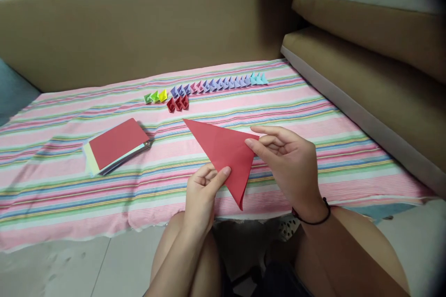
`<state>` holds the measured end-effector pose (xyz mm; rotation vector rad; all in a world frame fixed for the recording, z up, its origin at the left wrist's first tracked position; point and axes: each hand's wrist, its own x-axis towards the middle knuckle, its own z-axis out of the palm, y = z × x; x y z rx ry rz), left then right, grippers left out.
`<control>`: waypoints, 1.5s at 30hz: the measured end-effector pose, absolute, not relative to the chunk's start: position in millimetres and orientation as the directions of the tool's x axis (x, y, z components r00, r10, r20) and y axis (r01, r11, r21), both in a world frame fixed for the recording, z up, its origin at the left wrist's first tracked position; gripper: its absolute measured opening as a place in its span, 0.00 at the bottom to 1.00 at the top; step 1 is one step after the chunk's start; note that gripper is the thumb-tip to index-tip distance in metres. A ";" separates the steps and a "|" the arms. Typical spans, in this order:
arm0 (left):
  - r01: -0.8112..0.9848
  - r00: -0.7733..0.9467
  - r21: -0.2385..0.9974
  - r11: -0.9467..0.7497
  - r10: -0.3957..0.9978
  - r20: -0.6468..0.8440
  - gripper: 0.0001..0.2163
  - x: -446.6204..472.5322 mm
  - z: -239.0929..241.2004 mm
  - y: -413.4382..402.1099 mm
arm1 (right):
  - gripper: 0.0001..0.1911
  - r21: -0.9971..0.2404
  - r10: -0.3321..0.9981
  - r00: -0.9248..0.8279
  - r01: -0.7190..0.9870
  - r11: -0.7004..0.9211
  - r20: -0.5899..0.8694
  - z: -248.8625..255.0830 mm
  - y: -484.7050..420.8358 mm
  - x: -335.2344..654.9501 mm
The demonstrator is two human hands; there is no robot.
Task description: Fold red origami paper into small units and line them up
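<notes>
A red sheet of paper (pixel 228 146), folded into a triangle, is held in the air between my two hands. My left hand (pixel 204 190) pinches its lower left edge, thumb on top and fingers underneath. At the right corner, my right hand (pixel 287 158) grips the paper between thumb and fingers. The layers part slightly at the lower tip. To the left lies a stack of coloured paper (pixel 118 144) with a red sheet on top. Beyond the triangle sit three small dark red folded paper pieces (pixel 178 103).
A row of several small folded pieces (pixel 223 84) in green, yellow, purple, pink and blue runs behind. Everything rests on a striped cloth (pixel 167 190). A brown backrest (pixel 146 28) borders the far side, and stacked cushions (pixel 369 69) stand at the right.
</notes>
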<state>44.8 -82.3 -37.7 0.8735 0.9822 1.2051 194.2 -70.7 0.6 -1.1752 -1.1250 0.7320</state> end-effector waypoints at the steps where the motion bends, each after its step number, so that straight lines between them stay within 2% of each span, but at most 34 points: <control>1: -0.304 0.043 0.944 0.132 0.991 -0.125 0.11 42.1 -37.6 -80.7 | 0.12 -0.965 0.912 0.318 0.098 0.242 0.261 -3.0 -67.6 195.2; 3: -0.161 -0.100 0.987 0.019 0.994 -0.036 0.13 34.3 -37.6 -74.6 | 0.13 -0.985 0.932 0.319 0.072 0.159 0.174 -15.4 -58.4 198.4; 5: 0.164 -0.231 0.978 -0.129 0.959 0.165 0.15 25.0 -38.8 -64.2 | 0.15 -0.996 0.953 0.290 0.030 0.082 0.087 -33.3 -47.0 202.5; 7: 0.469 -0.078 0.853 -0.228 0.952 0.296 0.07 17.1 -42.4 -50.1 | 0.16 -1.000 0.954 0.299 0.022 -0.012 -0.005 -52.6 -36.5 205.9; 8: 0.550 0.068 0.777 -0.307 0.943 0.325 0.02 14.5 -45.4 -42.2 | 0.17 -0.998 0.949 0.314 0.036 -0.054 -0.040 -61.1 -32.3 207.1; 9: 0.580 0.212 0.719 -0.383 0.923 0.321 0.04 13.0 -49.0 -34.2 | 0.18 -0.995 0.943 0.327 0.059 -0.084 -0.061 -68.2 -29.2 207.8; 11: 0.578 0.396 0.654 -0.488 0.869 0.298 0.07 12.4 -57.6 -19.9 | 0.18 -0.984 0.937 0.341 0.131 -0.121 -0.069 -77.5 -25.7 208.3; 12: 0.576 0.431 0.636 -0.514 0.852 0.298 0.07 13.0 -61.8 -14.3 | 0.17 -0.979 0.936 0.347 0.158 -0.129 -0.067 -80.0 -25.1 208.2; 21: 0.584 0.454 0.636 -0.505 0.852 0.260 0.05 15.2 -71.4 -7.2 | 0.16 -0.964 0.928 0.368 0.226 -0.142 -0.050 -82.8 -24.4 208.5; 36: 0.735 0.482 0.482 -0.476 0.868 0.120 0.39 22.5 -63.5 -39.3 | 0.16 -0.965 0.933 0.357 0.226 -0.135 -0.047 -83.0 -24.8 210.3; 40: 0.743 0.493 0.470 -0.477 0.865 0.098 0.43 25.7 -63.5 -46.8 | 0.17 -0.965 0.932 0.360 0.223 -0.134 -0.046 -81.9 -25.3 210.1; 45: 0.719 0.535 0.496 -0.487 0.843 0.053 0.54 21.6 -65.0 -48.6 | 0.16 -0.967 0.932 0.360 0.218 -0.134 -0.048 -82.3 -24.4 209.8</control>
